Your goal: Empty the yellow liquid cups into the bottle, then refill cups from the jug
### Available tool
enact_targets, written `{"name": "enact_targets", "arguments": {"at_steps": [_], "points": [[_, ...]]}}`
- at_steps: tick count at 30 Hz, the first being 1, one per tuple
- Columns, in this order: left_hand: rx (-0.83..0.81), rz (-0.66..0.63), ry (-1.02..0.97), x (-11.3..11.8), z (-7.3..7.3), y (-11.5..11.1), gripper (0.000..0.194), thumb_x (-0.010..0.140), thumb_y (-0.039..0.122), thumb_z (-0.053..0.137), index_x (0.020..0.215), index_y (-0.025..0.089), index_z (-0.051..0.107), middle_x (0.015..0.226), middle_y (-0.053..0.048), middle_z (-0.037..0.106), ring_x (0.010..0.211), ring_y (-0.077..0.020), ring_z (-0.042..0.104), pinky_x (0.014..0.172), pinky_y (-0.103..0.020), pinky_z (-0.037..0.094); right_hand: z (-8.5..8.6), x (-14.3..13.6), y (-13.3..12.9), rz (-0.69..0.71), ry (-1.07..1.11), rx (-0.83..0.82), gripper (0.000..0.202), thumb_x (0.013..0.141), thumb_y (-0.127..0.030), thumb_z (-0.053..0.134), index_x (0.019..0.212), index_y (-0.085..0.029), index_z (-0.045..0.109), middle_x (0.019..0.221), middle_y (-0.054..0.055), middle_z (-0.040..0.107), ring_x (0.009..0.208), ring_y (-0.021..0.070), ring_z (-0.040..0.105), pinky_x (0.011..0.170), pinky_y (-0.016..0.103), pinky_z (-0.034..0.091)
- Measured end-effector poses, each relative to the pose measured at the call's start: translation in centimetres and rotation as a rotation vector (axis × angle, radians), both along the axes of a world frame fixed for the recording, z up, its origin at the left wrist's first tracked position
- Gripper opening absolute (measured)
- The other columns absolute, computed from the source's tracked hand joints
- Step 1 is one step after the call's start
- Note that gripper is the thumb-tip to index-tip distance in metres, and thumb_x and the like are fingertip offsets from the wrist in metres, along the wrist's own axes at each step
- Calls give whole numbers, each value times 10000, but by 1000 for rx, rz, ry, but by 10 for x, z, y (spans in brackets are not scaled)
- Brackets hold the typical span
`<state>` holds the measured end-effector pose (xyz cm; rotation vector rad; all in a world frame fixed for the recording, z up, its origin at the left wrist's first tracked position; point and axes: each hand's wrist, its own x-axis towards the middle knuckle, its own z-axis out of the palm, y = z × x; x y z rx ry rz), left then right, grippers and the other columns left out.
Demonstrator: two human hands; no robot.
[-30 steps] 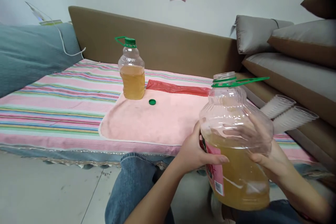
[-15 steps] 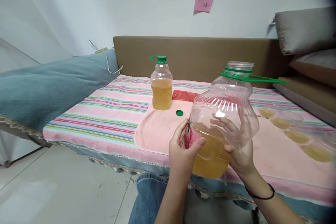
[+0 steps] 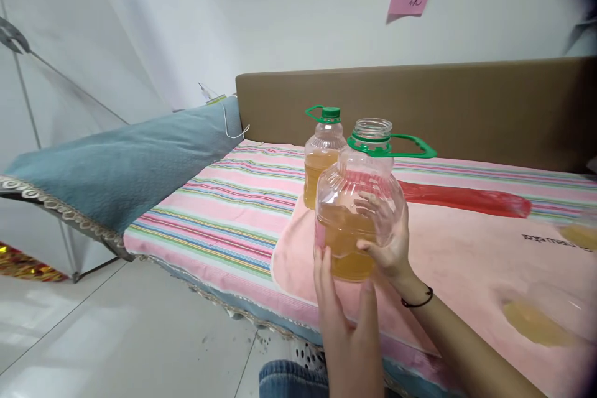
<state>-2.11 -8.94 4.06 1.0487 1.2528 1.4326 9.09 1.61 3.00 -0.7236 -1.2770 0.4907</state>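
An uncapped clear plastic bottle [image 3: 345, 230], partly filled with yellow-brown liquid and fitted with a green loop handle, stands upright at the mat's near side. My right hand [image 3: 392, 249] curls round its right side, thumb in front and fingers seen through the plastic behind. At its lower left, my left hand [image 3: 345, 317] has fingertips close against the plastic, with thumb and fingers spread apart. Whether those fingertips press on it is unclear. A second bottle [image 3: 317, 168] of similar liquid, with a green cap, stands behind, partly covered by the first.
A pink mat [image 3: 448, 261] lies on the striped bedspread [image 3: 224, 205]. Red plastic film [image 3: 466, 198] stretches along its back edge. Clear cups of yellow liquid [image 3: 536, 323] stand at the right. Behind rises a brown headboard [image 3: 420, 99]; a blue-covered armrest [image 3: 140, 155] is at left.
The open bottle has moved away from me and down onto the mat, in front of the capped one. My left thumb has come off its side. The view has swung left.
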Motion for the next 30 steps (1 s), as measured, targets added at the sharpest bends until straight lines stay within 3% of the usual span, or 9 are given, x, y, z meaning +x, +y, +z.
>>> {"name": "enact_targets", "arguments": {"at_steps": [6, 11, 16, 20, 23, 27, 30], "points": [[-134, -140, 43, 12, -29, -2, 828, 799, 464, 623, 1510, 263, 249, 1619, -53, 248, 1529, -277, 104, 1250, -452, 151, -8, -10, 22, 2, -70, -73, 1198, 579, -662, 809, 1527, -301, 172, 1379, 133, 510, 1280, 330, 515, 1046, 533, 458], [-109, -154, 62, 24, -39, -7, 852, 790, 429, 628, 1516, 251, 220, 1633, -58, 205, 1528, -267, 114, 1251, -438, 136, -16, -6, 26, 21, -72, -95, 1240, 582, -657, 813, 1536, -293, 110, 1410, 147, 475, 1300, 330, 495, 1067, 540, 435], [-111, -209, 64, 31, -33, -9, 801, 797, 435, 625, 1493, 240, 280, 1625, -72, 225, 1527, -277, 110, 1245, -459, 123, -16, -6, 22, 32, -62, -92, 1234, 606, -617, 824, 1539, -292, 84, 1442, 155, 432, 1341, 331, 445, 1106, 564, 378], [-77, -267, 83, 29, -16, -12, 751, 825, 422, 611, 1484, 235, 303, 1622, -83, 220, 1526, -257, 118, 1243, -441, 120, -14, -6, 22, 51, -65, -90, 1224, 622, -603, 822, 1539, -283, 78, 1463, 169, 410, 1324, 326, 469, 1107, 556, 375], [-60, -273, 96, 28, -4, -11, 710, 848, 407, 590, 1472, 221, 310, 1616, -94, 228, 1522, -238, 133, 1241, -422, 123, -11, -2, 20, 83, -101, -134, 1228, 646, -569, 822, 1546, -309, 28, 1551, 161, 325, 1396, 309, 405, 1150, 541, 321], [-26, -265, 143, 30, 1, -5, 645, 847, 391, 574, 1421, 192, 359, 1587, -130, 270, 1503, -253, 188, 1232, -430, 142, 2, 15, 8, 90, -233, -232, 1288, 608, -521, 858, 1554, -322, 8, 1636, 152, 179, 1498, 311, 218, 1184, 562, 227], [41, -241, 192, 34, -3, -1, 567, 852, 382, 565, 1365, 196, 412, 1537, -144, 351, 1469, -267, 269, 1217, -452, 174, 21, 44, -13, 17, -271, -228, 1174, 682, -495, 817, 1554, -328, 49, 1661, 129, 97, 1521, 284, 142, 1191, 544, 206]]}}
